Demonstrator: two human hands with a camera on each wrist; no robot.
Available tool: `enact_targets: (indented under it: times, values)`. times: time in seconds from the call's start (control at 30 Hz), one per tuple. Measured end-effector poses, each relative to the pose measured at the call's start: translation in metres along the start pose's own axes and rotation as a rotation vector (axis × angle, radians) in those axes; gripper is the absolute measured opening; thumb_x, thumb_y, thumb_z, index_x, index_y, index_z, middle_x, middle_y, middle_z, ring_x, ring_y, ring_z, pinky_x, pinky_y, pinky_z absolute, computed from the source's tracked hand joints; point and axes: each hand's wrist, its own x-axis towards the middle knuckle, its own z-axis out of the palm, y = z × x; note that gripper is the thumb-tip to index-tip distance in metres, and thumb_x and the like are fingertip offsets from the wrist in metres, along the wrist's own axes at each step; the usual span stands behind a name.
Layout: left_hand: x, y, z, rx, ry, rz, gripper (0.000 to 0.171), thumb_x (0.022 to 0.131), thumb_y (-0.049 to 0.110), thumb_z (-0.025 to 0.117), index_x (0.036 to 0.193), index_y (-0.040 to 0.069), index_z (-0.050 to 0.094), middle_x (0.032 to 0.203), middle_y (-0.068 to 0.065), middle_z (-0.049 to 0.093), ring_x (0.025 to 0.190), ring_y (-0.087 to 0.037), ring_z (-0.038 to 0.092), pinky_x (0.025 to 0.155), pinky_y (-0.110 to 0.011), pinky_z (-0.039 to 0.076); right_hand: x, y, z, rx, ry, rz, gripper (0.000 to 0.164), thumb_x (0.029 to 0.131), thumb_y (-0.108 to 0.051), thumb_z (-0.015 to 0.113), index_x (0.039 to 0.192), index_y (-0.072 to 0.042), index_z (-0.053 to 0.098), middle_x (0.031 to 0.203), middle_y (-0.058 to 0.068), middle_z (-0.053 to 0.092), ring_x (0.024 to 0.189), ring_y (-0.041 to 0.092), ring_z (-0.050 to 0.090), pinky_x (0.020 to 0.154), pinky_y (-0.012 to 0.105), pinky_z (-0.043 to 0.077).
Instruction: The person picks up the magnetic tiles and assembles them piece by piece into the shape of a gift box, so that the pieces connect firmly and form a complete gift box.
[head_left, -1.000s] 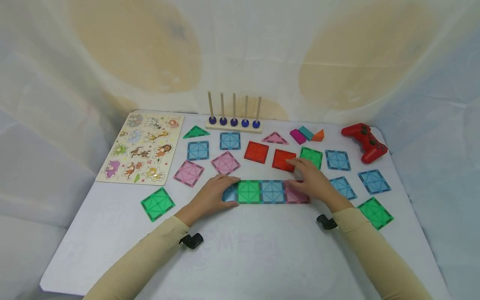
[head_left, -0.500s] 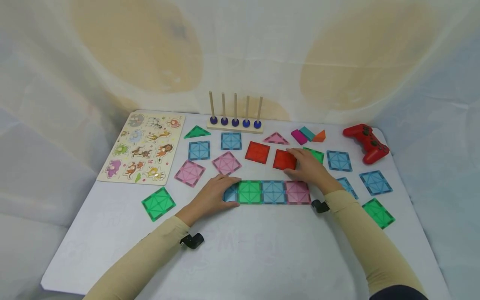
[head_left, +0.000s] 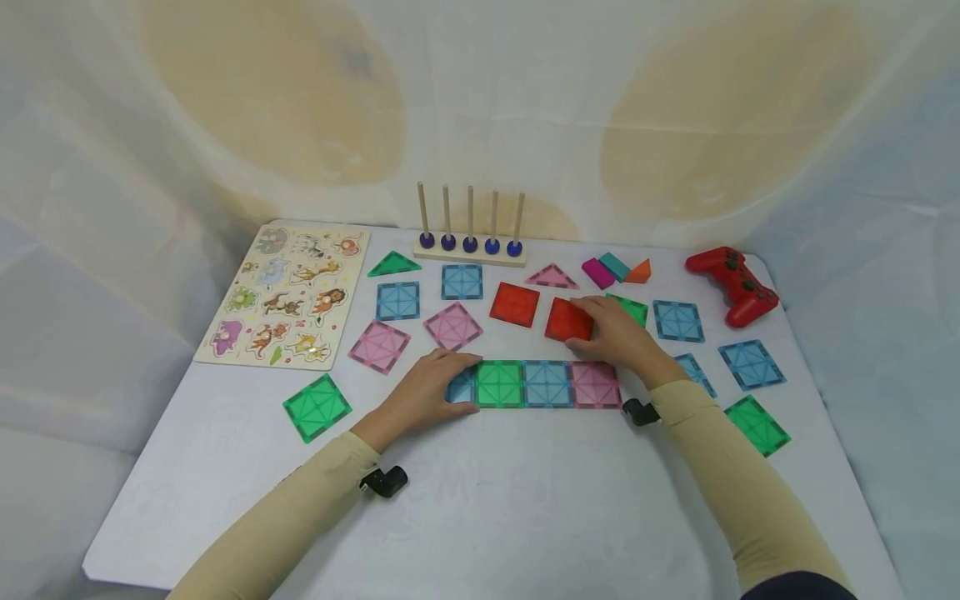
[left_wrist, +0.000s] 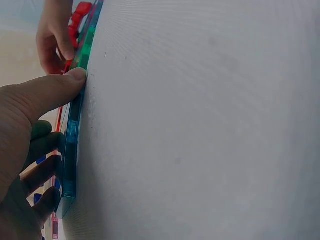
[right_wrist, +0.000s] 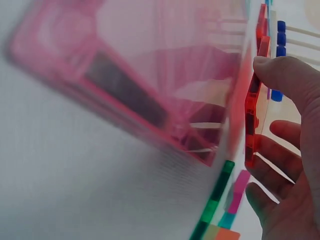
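Observation:
In the head view, a row of see-through magnetic tiles lies on the white table: a blue tile (head_left: 461, 387), a green tile (head_left: 498, 384), another blue tile (head_left: 547, 384) and a pink tile (head_left: 596, 385). My left hand (head_left: 423, 392) grips the row's left-end blue tile, thumb at the near edge and fingers across the far side. Behind the row, my right hand (head_left: 618, 333) holds a red tile (head_left: 566, 319) by its right part. The right wrist view has that red tile (right_wrist: 251, 112) between thumb and fingers, with the pink tile (right_wrist: 130, 90) large in front.
A second red tile (head_left: 514, 304) and several loose tiles surround the row. At the back stand a peg stand (head_left: 470, 250) with blue beads and small coloured blocks (head_left: 615, 267). An animal puzzle board (head_left: 285, 296) lies left, a red game controller (head_left: 733, 285) right.
My right hand has moved back from over the pink tile onto the red tile, uncovering the pink one. My left hand stays on the blue tile. Little differs over the last half second.

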Motion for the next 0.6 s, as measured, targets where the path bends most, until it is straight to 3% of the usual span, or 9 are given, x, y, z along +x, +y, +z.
enact_targets:
  times: [0.27,0.6]
  values:
    - [0.0,0.0,0.0,0.0,-0.026,-0.017,0.076,0.086,0.043,0.082,0.151,0.02,0.049,0.147,0.003,0.054,0.134,-0.019,0.046,0.112,-0.042,0.042,-0.018,-0.004,-0.003,-0.02,0.015,-0.042,0.09,0.084,-0.044,0.082,0.157,-0.013,0.04,0.153,0.019,0.041,0.14,0.041,0.034,0.093,0.057,0.055]
    - [0.0,0.001,-0.001,-0.001,-0.039,-0.029,0.077,0.087,0.043,0.081,0.152,0.02,0.048,0.148,0.004,0.054,0.135,-0.019,0.045,0.113,-0.041,0.041,-0.061,-0.007,-0.005,-0.014,0.003,-0.096,0.087,0.081,-0.036,0.086,0.154,-0.014,0.045,0.15,0.018,0.044,0.136,0.039,0.039,0.086,0.055,0.059]
